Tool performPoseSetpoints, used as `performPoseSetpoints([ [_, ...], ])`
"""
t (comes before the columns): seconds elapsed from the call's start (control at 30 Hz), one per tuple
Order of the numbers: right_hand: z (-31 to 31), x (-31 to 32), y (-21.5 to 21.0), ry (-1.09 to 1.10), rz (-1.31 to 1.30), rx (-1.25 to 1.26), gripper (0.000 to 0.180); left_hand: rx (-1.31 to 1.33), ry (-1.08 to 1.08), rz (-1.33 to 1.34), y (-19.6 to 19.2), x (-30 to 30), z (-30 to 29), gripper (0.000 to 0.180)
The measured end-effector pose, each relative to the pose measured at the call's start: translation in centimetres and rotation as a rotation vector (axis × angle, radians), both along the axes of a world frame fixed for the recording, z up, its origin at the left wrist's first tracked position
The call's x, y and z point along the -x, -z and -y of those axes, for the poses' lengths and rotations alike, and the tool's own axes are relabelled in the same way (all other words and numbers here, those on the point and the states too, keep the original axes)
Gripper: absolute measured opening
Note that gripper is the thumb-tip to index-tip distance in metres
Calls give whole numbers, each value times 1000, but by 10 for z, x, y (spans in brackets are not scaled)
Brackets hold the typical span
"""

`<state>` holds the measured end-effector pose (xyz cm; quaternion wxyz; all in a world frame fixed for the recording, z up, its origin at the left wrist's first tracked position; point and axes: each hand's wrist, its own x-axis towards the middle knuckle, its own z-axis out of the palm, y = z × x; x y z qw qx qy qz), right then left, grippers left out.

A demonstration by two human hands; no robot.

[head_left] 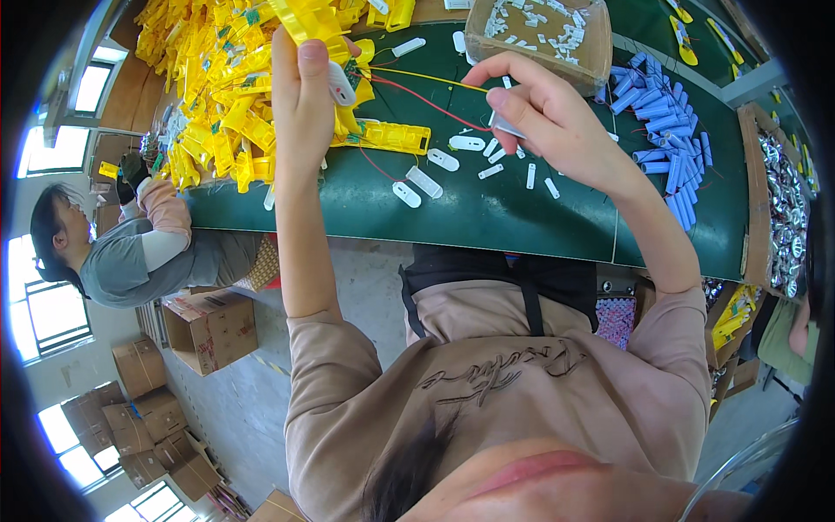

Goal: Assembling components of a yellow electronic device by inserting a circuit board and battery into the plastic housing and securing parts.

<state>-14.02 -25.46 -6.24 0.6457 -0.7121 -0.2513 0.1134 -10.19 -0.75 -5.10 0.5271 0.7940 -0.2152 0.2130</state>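
My left hand (300, 96) is raised over the green table (522, 217) and grips a yellow plastic part (309, 22) together with a small white oval piece (341, 84) under the thumb. Red and yellow wires (417, 91) run from that part toward my right hand (544, 109). My right hand pinches a small grey-white piece (503, 126) between thumb and fingers, at the wires' end. Below both hands several white oval pieces (435, 174) lie scattered on the green surface.
A big heap of yellow plastic parts (217, 78) fills the table's left. A cardboard box of white pieces (544, 35) stands at the back. Blue cylindrical cells (670, 130) lie right, a tray of metal parts (783, 200) beyond. A co-worker (130, 244) sits left; cardboard boxes (209, 326) on the floor.
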Motion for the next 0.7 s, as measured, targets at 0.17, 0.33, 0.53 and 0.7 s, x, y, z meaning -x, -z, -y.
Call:
performPoseSetpoints([
  [0.17,11,-8,-2,-111,-219,-245,28,70,-32,-71,20,-13,5,42],
  [0.33,20,-25,0,-333,-140,-647,59,291,36,-265,36,-16,18,47],
  [0.53,28,-38,17,-44,-58,-401,27,198,160,-343,57,-3,53,40],
  [0.7,32,-35,29,54,-93,-214,27,140,272,-335,63,15,79,35],
])
